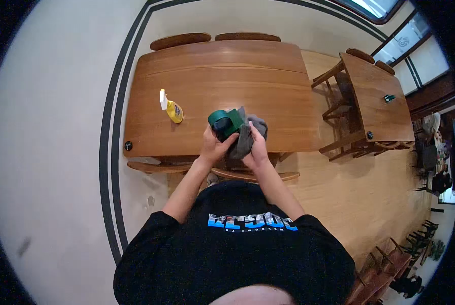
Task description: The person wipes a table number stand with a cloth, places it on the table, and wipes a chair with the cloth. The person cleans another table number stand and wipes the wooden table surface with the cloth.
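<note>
My left hand (215, 148) is wrapped round a green holder (233, 121) with a curved band and a dark rounded part, lifted above the near side of the wooden table (212, 76). I cannot make out its exact kind. In my right hand (258, 146) is a bunched grey cloth (243, 142), pressed against the holder's right side. The cloth hides part of the holder and some of my fingers. A yellow spray bottle (175, 112) with a white trigger head stands on the table, to the left of my hands.
A small round black disc (128, 146) lies at the table's near left corner. Chairs (247, 36) line its far side, and another chair (258, 175) is close before me. To the right, a second table (377, 96) bears a small green number stand (389, 98).
</note>
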Available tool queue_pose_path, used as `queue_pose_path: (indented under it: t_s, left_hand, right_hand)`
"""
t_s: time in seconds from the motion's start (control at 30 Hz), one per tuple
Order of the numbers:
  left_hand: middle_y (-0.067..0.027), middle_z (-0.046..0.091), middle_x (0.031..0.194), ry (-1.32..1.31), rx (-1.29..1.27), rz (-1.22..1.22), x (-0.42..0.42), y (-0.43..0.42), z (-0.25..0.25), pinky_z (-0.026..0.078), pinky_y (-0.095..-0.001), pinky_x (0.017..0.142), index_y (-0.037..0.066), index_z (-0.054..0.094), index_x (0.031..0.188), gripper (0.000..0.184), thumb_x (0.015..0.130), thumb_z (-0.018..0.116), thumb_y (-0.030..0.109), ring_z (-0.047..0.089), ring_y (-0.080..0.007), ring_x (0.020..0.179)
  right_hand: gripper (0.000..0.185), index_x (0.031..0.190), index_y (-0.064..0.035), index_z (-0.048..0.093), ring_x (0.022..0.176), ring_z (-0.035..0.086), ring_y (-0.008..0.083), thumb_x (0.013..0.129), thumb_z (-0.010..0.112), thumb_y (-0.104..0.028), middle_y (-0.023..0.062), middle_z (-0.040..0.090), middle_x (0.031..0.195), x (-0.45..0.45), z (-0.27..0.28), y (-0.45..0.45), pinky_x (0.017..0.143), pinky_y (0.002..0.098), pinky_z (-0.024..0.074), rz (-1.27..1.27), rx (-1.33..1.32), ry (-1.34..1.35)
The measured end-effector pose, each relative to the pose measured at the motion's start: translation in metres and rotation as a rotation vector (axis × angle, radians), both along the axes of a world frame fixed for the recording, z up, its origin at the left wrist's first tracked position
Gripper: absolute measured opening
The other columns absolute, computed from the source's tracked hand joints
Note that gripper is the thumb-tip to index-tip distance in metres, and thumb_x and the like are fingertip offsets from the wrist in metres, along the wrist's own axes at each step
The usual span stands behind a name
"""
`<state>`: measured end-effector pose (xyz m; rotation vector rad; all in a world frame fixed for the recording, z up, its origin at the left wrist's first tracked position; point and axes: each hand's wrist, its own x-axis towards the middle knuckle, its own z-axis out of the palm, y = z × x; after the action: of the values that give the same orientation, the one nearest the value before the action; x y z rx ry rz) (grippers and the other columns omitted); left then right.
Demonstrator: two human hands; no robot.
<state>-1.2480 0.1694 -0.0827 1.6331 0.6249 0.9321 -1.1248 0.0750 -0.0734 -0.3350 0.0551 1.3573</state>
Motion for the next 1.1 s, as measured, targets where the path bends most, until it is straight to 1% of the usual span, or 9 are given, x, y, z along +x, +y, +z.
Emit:
queue_pose_path:
  t_s: [0.13, 0.17, 0.3, 0.5, 0.67, 0.8, 0.83, 1.0, 1.1]
  left_hand:
    - [-0.0133, 0.067, 0.116, 0.064, 0.213, 0.064, 0.001, 0.002, -0.003, 0.053, -0.0328, 0.083, 0.0, 0.053, 0.13, 0.06, 0.079, 0.082, 0.016, 0.066, -0.0257, 0.094]
    - [-0.0133, 0.067, 0.116, 0.061, 0.215, 0.068, 0.003, 0.002, 0.001, 0.053, -0.0328, 0.083, 0.0, 0.053, 0.13, 0.06, 0.079, 0.082, 0.016, 0.066, -0.0257, 0.094]
    - [-0.0149, 0.067, 0.118, -0.011, 0.22, -0.004, 0.003, -0.013, 0.02, 0.053, -0.0329, 0.083, 0.0, 0.051, 0.135, 0.068, 0.077, 0.084, 0.016, 0.067, -0.0274, 0.096]
    - [-0.0169, 0.066, 0.121, 0.112, 0.378, -0.075, 0.003, -0.015, 0.026, 0.053, -0.0335, 0.084, 0.0, 0.048, 0.14, 0.076, 0.074, 0.084, 0.013, 0.067, -0.0294, 0.1]
    - [-0.0185, 0.065, 0.124, 0.088, 0.434, -0.161, 0.004, -0.009, 0.038, 0.053, -0.0345, 0.086, 0.001, 0.043, 0.144, 0.082, 0.074, 0.083, 0.012, 0.067, -0.0306, 0.103]
    - [-0.02, 0.064, 0.126, 0.117, 0.229, -0.154, -0.004, 0.001, 0.047, 0.054, -0.0358, 0.086, 0.0, 0.04, 0.147, 0.087, 0.073, 0.084, 0.013, 0.067, -0.0317, 0.105]
    - [-0.02, 0.064, 0.126, 0.115, 0.232, -0.149, -0.004, 0.003, 0.044, 0.054, -0.0358, 0.086, 0.0, 0.04, 0.147, 0.087, 0.073, 0.084, 0.013, 0.067, -0.0317, 0.105]
    - [-0.0198, 0.066, 0.122, -0.013, 0.235, -0.053, -0.002, 0.012, 0.016, 0.053, -0.0351, 0.087, 0.0, 0.038, 0.148, 0.093, 0.07, 0.087, 0.013, 0.066, -0.0304, 0.105]
    - [-0.0181, 0.065, 0.122, 0.09, 0.153, -0.035, -0.007, 0.006, 0.033, 0.053, -0.036, 0.089, 0.002, 0.043, 0.146, 0.089, 0.069, 0.087, 0.013, 0.065, -0.0284, 0.105]
  right_hand:
    - [0.031, 0.114, -0.0029, 0.062, 0.092, 0.067, 0.0177, 0.099, 0.061, -0.03, 0.0077, 0.069, 0.11, 0.006, 0.03, -0.007, 0.081, 0.0303, 0.054, -0.34, -0.335, -0.416]
    - [0.031, 0.114, -0.0029, 0.062, 0.092, 0.067, 0.0177, 0.099, 0.061, -0.03, 0.0077, 0.069, 0.11, 0.01, 0.032, -0.006, 0.081, 0.0303, 0.054, -0.337, -0.331, -0.42]
    - [0.031, 0.114, -0.0009, 0.062, 0.09, 0.067, 0.0214, 0.096, 0.066, -0.026, 0.0104, 0.069, 0.111, 0.025, 0.033, -0.014, 0.08, 0.0331, 0.0548, -0.133, -0.33, -1.17]
    - [0.033, 0.118, 0.0011, 0.062, 0.093, 0.064, 0.017, 0.094, 0.068, -0.021, 0.0098, 0.069, 0.112, 0.049, 0.04, 0.002, 0.084, 0.0291, 0.0518, -0.025, -0.303, -1.202]
    - [0.033, 0.112, -0.0006, 0.064, 0.091, 0.066, 0.0233, 0.095, 0.067, -0.029, 0.0119, 0.069, 0.11, 0.063, 0.067, 0.016, 0.08, 0.0353, 0.0539, 0.182, -0.403, -1.498]
    - [0.039, 0.119, 0.0027, 0.061, 0.091, 0.065, 0.0202, 0.095, 0.068, -0.027, 0.0133, 0.069, 0.109, 0.057, 0.055, 0.033, 0.083, 0.0301, 0.0524, 0.27, -0.505, -1.766]
    - [0.039, 0.119, 0.0027, 0.061, 0.091, 0.065, 0.0202, 0.095, 0.068, -0.027, 0.0133, 0.069, 0.109, 0.056, 0.051, 0.032, 0.083, 0.0301, 0.0524, 0.271, -0.5, -1.77]
    - [0.036, 0.109, 0.0008, 0.064, 0.084, 0.066, 0.0232, 0.095, 0.067, -0.032, 0.0121, 0.069, 0.106, 0.039, 0.026, 0.012, 0.076, 0.0345, 0.0537, 0.056, -0.282, -1.346]
    - [0.043, 0.116, 0.0041, 0.059, 0.092, 0.065, 0.0214, 0.095, 0.067, -0.032, 0.014, 0.067, 0.111, 0.024, 0.017, 0.011, 0.081, 0.0312, 0.0532, -0.105, -0.534, -1.17]
